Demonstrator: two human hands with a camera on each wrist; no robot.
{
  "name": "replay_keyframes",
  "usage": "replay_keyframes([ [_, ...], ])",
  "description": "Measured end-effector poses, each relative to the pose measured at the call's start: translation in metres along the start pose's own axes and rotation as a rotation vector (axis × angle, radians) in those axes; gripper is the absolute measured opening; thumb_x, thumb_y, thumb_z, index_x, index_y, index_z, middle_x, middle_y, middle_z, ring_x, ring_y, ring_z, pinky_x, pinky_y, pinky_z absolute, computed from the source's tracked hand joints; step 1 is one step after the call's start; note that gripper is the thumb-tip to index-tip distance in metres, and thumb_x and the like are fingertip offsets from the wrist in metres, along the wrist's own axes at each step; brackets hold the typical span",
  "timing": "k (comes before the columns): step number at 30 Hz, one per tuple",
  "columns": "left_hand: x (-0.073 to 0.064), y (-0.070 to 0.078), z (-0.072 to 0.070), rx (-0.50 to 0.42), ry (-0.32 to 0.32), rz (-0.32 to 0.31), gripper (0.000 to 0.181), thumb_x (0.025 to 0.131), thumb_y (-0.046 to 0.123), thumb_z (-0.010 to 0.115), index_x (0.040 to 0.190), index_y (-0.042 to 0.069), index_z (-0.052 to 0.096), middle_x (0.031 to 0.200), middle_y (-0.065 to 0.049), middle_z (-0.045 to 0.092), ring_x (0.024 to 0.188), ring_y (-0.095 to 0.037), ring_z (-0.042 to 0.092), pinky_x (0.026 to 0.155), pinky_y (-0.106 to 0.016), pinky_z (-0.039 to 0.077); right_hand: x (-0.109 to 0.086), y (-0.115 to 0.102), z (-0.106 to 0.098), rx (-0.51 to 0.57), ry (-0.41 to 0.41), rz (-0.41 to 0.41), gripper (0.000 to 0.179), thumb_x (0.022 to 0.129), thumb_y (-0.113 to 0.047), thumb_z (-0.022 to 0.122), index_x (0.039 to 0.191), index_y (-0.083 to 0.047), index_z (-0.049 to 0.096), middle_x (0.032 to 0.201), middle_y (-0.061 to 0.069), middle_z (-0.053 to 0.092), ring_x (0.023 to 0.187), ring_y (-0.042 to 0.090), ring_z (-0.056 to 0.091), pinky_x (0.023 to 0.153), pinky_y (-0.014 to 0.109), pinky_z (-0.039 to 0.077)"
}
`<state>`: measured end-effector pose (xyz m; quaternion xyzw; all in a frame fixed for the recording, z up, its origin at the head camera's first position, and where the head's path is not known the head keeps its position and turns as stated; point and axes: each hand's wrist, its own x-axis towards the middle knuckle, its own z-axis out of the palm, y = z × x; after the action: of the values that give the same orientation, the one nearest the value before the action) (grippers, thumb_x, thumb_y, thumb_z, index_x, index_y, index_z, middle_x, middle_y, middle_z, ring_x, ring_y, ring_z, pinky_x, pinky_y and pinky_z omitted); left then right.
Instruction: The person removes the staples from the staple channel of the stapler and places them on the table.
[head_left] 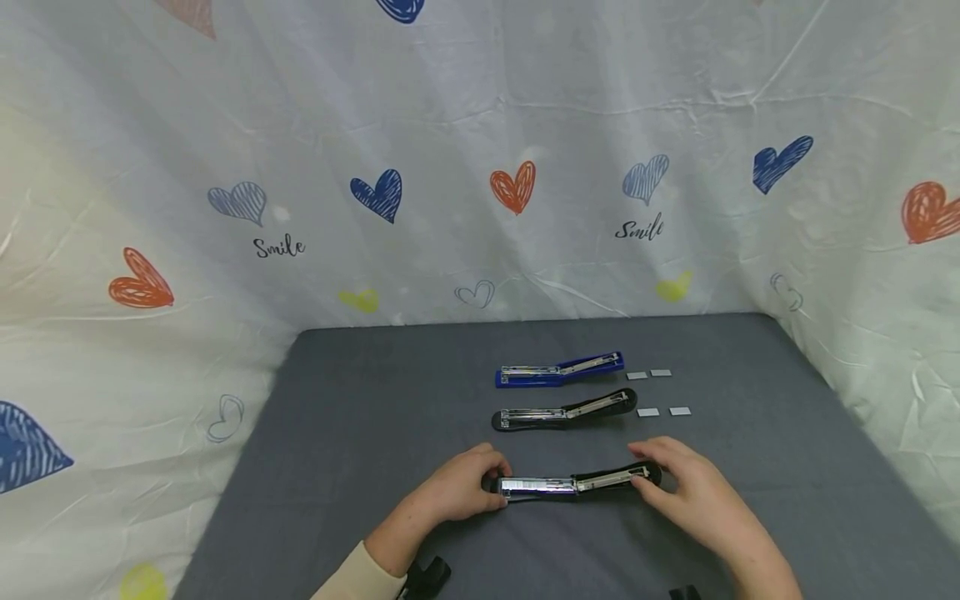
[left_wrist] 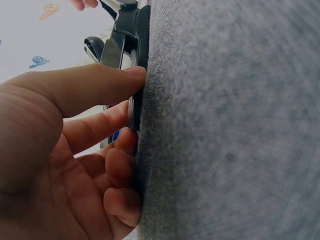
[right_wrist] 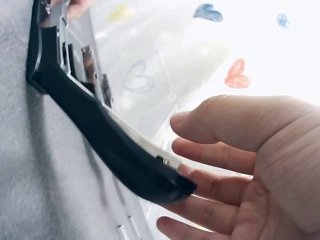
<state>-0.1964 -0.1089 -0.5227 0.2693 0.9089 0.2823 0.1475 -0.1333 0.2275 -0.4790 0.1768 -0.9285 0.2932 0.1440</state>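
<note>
A black stapler (head_left: 576, 483) lies opened out flat on the grey cloth nearest me, its metal channel facing up and its right part tilted upward. My left hand (head_left: 465, 483) pinches its left end between thumb and fingers, low against the cloth. Around the raised right end is my right hand (head_left: 686, 492), fingers loosely bent; in the right wrist view the thumb (right_wrist: 215, 122) stands apart from the black arm (right_wrist: 105, 130), while the fingers are at its tip. Whether they touch it is hard to tell.
Farther back lie a second opened black stapler (head_left: 564, 412) and an opened blue stapler (head_left: 559, 371). Small pale strips, seemingly staples, lie to their right: a pair by the black one (head_left: 648, 412) and a pair by the blue one (head_left: 637, 376). A white heart-print curtain (head_left: 450, 250) surrounds the table.
</note>
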Motion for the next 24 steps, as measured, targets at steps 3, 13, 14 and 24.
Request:
replay_keyframes([
  [3, 0.0, -0.001, 0.0, 0.0, -0.002, -0.004, 0.028, 0.081, 0.021, 0.088, 0.104, 0.019, 0.072, 0.091, 0.01, 0.051, 0.081, -0.007, 0.05, 0.073, -0.026, 0.044, 0.003, -0.005, 0.001, -0.008, 0.026, -0.035, 0.037, 0.081, -0.007, 0.085, 0.116, -0.014, 0.076, 0.113, -0.01, 0.068, 0.099, 0.013, 0.067, 0.083, 0.033, 0.053],
  [13, 0.001, -0.003, 0.001, -0.004, -0.003, 0.001, 0.028, 0.081, 0.021, 0.088, 0.104, 0.018, 0.072, 0.091, 0.01, 0.051, 0.082, -0.007, 0.05, 0.074, -0.026, 0.044, 0.018, -0.027, 0.015, -0.002, -0.008, -0.141, 0.033, 0.083, -0.005, 0.083, 0.115, -0.013, 0.075, 0.111, -0.01, 0.067, 0.098, 0.01, 0.066, 0.079, 0.034, 0.056],
  [14, 0.002, -0.003, 0.001, -0.004, -0.002, 0.003, 0.028, 0.081, 0.021, 0.088, 0.104, 0.018, 0.072, 0.091, 0.01, 0.051, 0.082, -0.007, 0.05, 0.074, -0.026, 0.044, 0.019, -0.029, 0.018, 0.004, -0.012, -0.156, 0.032, 0.083, -0.005, 0.082, 0.114, -0.012, 0.075, 0.111, -0.009, 0.068, 0.098, 0.009, 0.067, 0.079, 0.034, 0.056],
  [24, 0.003, -0.004, 0.001, -0.004, 0.006, 0.016, 0.028, 0.081, 0.021, 0.088, 0.104, 0.018, 0.072, 0.091, 0.01, 0.051, 0.081, -0.006, 0.05, 0.073, -0.025, 0.044, 0.027, -0.049, 0.046, 0.117, -0.188, -0.123, 0.024, 0.087, -0.006, 0.079, 0.111, -0.01, 0.076, 0.104, -0.007, 0.068, 0.076, 0.003, 0.059, 0.066, 0.024, 0.05],
])
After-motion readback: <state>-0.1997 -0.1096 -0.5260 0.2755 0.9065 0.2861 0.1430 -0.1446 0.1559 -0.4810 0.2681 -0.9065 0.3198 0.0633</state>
